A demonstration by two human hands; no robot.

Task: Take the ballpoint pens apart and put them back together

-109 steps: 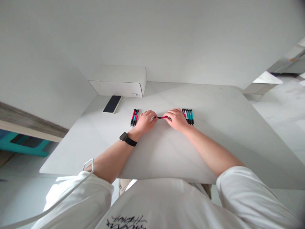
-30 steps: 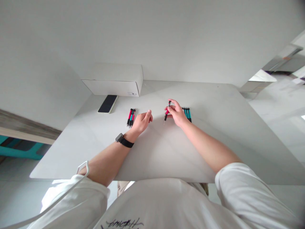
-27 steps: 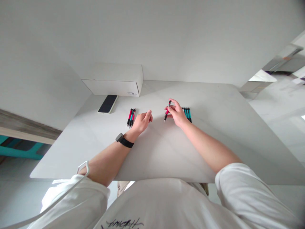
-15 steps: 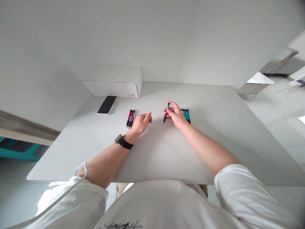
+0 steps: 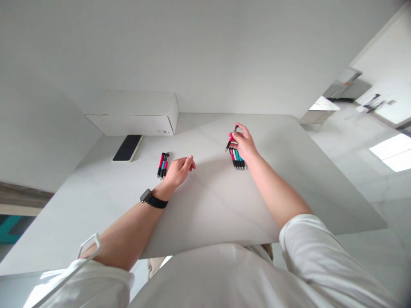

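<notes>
View: head camera, looking down on a pale table (image 5: pixel 208 209), its far edge along the wall, its near edge by the wearer's shirt.
Right hand (image 5: pixel 243 143): fingers and thumb closed in a pinch on one pen, above the far half of the table, right of the midline.
Held pen (image 5: pixel 231 137): red barrel, black ends; tilted, point down toward the near edge and a little left; contact with the table cannot be told.
Pen row (image 5: pixel 238 160): red, white and teal barrels with black grips, side by side, points toward the near edge; far ends partly covered by the right hand.
Left hand (image 5: pixel 178 172): loosely curled, thumb along the top; no item seen in it, inside of the palm hidden.
Pen trio (image 5: pixel 163 165): two red, one teal, close together just beside the left hand, on the side of the table's left edge.
Watch (image 5: pixel 146 196): black strap, left wrist.
Phone (image 5: pixel 127 148): dark screen, pale rim, near the far left corner, in front of the box.
Box (image 5: pixel 128 125): white, closed, at the far left corner.
</notes>
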